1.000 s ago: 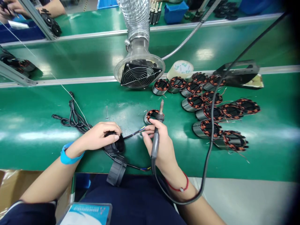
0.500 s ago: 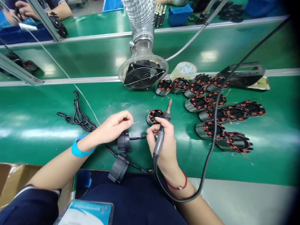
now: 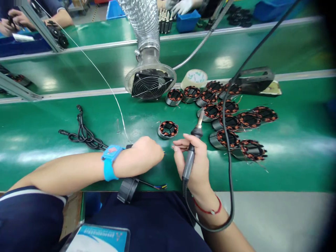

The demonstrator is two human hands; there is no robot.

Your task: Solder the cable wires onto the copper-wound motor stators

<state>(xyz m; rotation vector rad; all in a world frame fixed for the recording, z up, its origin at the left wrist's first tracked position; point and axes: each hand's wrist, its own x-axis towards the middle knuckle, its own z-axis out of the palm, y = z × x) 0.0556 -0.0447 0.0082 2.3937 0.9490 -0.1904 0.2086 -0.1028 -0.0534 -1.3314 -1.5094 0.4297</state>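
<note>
My right hand [image 3: 195, 164] is closed round a soldering iron [image 3: 190, 159], its metal tip pointing up and away. My left hand [image 3: 143, 155] is curled, back upward, and hides its fingertips and whatever they hold. Small coloured wire ends peek out just beyond its knuckles. A thin strand of solder wire [image 3: 118, 101] runs down to the table behind this hand. Under the left wrist lies a black round plastic cap [image 3: 127, 190] with a cable ending in bare coloured wires [image 3: 160, 186]. One motor stator [image 3: 168, 130] with copper windings stands just beyond and between my hands.
Several more stators [image 3: 228, 122] stand at the right, near a tape roll [image 3: 194, 79] and a tape dispenser [image 3: 258, 82]. A fume fan [image 3: 149, 85] hangs at the back. Bundled black cable [image 3: 85, 133] lies left. The iron's cord [image 3: 228, 140] loops at the right. Other people's hands [image 3: 183, 6] show beyond.
My left hand has moved right and turned palm down, now covering the upper black cap and its cable. The right hand with the soldering iron has shifted right, away from the single stator.
</note>
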